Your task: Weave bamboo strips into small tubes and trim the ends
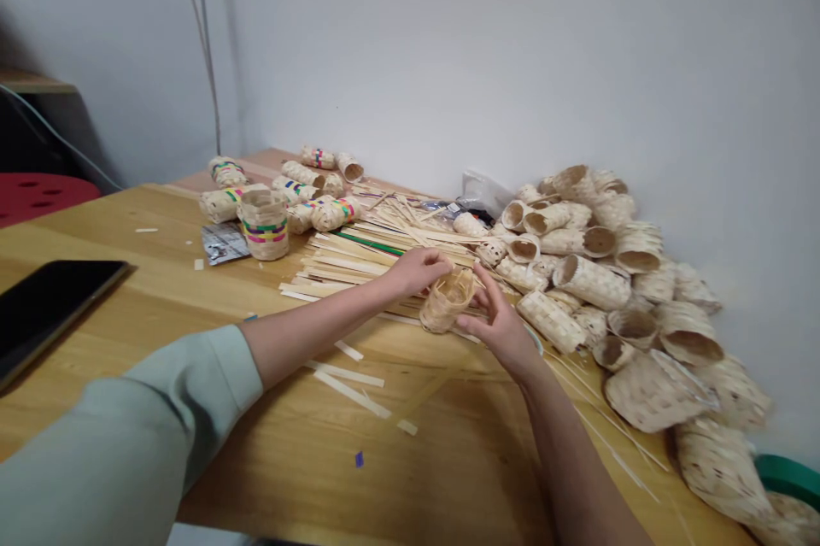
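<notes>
On tabletop (477,435), near middle, back from front edge: small basket (442,307), mouth up. Left hand (419,270) pinched on top; right hand (503,331) clamped round side. Soft grip best, so basket won't squash.

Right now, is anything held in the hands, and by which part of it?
Yes, a basket: the left hand at its rim, the right hand at its side.

The right hand (506,332) covers part of the woven basket (441,311)
</notes>
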`<state>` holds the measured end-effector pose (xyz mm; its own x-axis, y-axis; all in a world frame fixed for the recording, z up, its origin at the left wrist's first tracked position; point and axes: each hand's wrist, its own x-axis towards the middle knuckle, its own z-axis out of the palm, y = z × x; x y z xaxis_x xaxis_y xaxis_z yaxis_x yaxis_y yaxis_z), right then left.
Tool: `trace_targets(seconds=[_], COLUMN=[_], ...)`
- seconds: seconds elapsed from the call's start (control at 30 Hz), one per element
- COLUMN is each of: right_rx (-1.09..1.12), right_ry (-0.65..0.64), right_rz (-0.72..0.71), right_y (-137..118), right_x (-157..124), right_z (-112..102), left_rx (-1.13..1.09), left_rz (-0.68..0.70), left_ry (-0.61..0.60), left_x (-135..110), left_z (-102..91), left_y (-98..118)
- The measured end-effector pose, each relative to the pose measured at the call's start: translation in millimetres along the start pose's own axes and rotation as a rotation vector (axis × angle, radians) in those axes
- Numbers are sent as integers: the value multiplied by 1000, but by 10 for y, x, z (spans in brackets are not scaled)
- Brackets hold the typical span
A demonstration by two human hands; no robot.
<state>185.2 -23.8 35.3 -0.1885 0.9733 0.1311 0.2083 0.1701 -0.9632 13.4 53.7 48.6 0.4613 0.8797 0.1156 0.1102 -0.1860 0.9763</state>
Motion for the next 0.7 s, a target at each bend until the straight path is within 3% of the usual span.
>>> trace_targets(seconds=[0.13, 0.23, 0.43, 0.7], right_rx=[9, 30, -59, -540], right_ry=[120, 211, 387, 522], right_rz=[-17, -55, -53, -68], right_y=[121, 192, 222, 114], right_x=[64, 89, 78, 7], right_z=[48, -7, -76, 88], left_rx=[-143, -221, 158, 282], left_rz=[-17, 74, 374, 306], left_ry=[-75, -99, -97, 10], left_x=[-4, 2, -7, -33], left_z=[-28, -64, -33, 125], left_y=[-2, -22, -170, -343])
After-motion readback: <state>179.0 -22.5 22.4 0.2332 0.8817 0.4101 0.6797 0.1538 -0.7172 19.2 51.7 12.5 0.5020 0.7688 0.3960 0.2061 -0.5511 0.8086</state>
